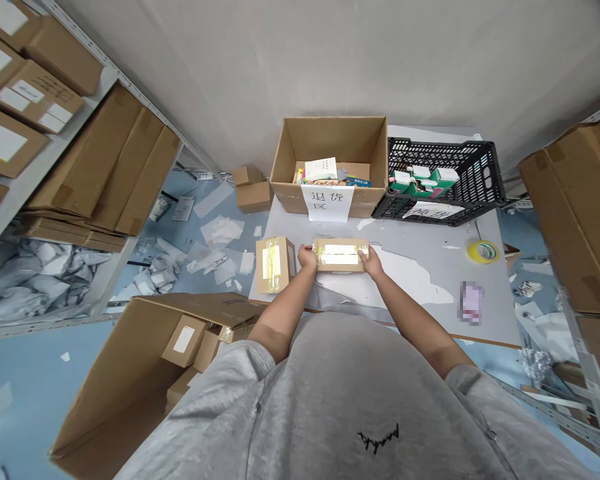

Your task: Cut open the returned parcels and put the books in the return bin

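Note:
A small brown cardboard parcel point(340, 255) sealed with shiny yellowish tape lies on the grey table point(430, 293). My left hand point(307, 257) grips its left end and my right hand point(371, 261) grips its right end, fingers curled over the edges. A second taped parcel point(274, 265) stands just left of my left hand, near the table's left edge.
An open carton point(330, 143) with books and a paper sign stands at the back, a black plastic crate point(443, 180) of small boxes to its right. A tape roll point(483, 251) lies at right. A big open carton point(145, 367) of parcels sits on the floor at left. Shelves flank both sides.

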Available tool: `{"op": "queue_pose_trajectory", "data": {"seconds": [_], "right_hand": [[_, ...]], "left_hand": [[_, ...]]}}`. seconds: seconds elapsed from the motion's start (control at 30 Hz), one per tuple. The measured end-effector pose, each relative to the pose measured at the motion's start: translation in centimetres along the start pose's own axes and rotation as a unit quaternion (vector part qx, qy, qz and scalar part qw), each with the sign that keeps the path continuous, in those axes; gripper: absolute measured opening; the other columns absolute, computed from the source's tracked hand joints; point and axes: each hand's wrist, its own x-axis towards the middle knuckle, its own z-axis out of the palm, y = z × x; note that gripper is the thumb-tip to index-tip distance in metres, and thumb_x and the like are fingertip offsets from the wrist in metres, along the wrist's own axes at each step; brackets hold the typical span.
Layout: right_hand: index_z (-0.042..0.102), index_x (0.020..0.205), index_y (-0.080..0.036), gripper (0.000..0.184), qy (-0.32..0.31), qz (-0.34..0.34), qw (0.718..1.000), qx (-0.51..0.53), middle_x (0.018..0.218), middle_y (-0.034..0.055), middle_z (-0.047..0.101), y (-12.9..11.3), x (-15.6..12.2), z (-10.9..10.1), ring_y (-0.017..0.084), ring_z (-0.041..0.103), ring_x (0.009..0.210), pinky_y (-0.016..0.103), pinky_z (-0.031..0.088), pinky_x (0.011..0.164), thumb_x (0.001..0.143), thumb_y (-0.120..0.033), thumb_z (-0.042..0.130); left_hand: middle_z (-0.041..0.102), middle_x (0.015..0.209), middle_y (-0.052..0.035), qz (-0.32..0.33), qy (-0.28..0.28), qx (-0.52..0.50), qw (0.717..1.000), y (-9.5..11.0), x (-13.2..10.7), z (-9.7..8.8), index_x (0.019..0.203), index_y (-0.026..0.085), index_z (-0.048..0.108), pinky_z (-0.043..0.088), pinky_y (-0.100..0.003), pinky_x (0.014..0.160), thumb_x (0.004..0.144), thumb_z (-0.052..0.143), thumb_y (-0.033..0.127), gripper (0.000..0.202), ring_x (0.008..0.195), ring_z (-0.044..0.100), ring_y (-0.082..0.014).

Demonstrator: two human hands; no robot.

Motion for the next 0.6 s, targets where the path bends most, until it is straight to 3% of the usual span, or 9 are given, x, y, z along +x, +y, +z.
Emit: {"op": "queue_pose_trajectory", "data": {"seconds": [0.2,0.37,0.5,0.6], "right_hand": [[0.058,0.146,-0.02,0.058,0.015,-0.003,0.996,0.088,0.135,0.0109,0.071,-0.4,-2.2,-0.7,0.026,0.069,0.116,0.04,0.055,0.101,0.097,-0.051,0.059],[0.056,0.15,-0.024,0.062,0.045,-0.016,0.997,0.063,0.139,0.0081,0.07,-0.4,-3.2,-1.4,0.027,0.067,0.122,0.041,0.055,0.102,0.094,-0.051,0.063],[0.052,0.154,-0.018,0.07,0.061,-0.017,0.995,0.073,0.145,0.011,0.066,0.4,-3.8,-1.6,0.027,0.063,0.129,0.042,0.05,0.11,0.094,-0.052,0.062],[0.053,0.153,-0.015,0.07,0.077,-0.018,0.992,0.095,0.144,0.0125,0.066,0.9,-4.0,-1.8,0.027,0.064,0.128,0.042,0.049,0.111,0.092,-0.05,0.064]], "left_hand": [[0.072,0.078,-0.0074,-0.042,0.001,0.023,0.999,-0.7,-0.4,-0.6,0.073,0.022,0.062,0.048,-0.03,0.067,0.096,0.056,0.04,0.03,0.074,0.067,-0.0224],[0.073,0.077,-0.0081,-0.051,-0.002,0.007,0.999,-1.2,-0.2,-1.2,0.074,0.022,0.066,0.05,-0.031,0.068,0.099,0.05,0.041,0.035,0.073,0.07,-0.0228],[0.074,0.074,-0.0089,-0.061,-0.043,-0.069,0.995,-1.2,0.1,-0.4,0.077,0.02,0.069,0.053,-0.031,0.065,0.099,0.053,0.045,0.037,0.069,0.071,-0.0229],[0.074,0.078,-0.0081,-0.074,-0.062,-0.101,0.99,-1.1,0.4,0.4,0.083,0.019,0.068,0.054,-0.029,0.062,0.098,0.057,0.04,0.028,0.066,0.071,-0.0194]]}}
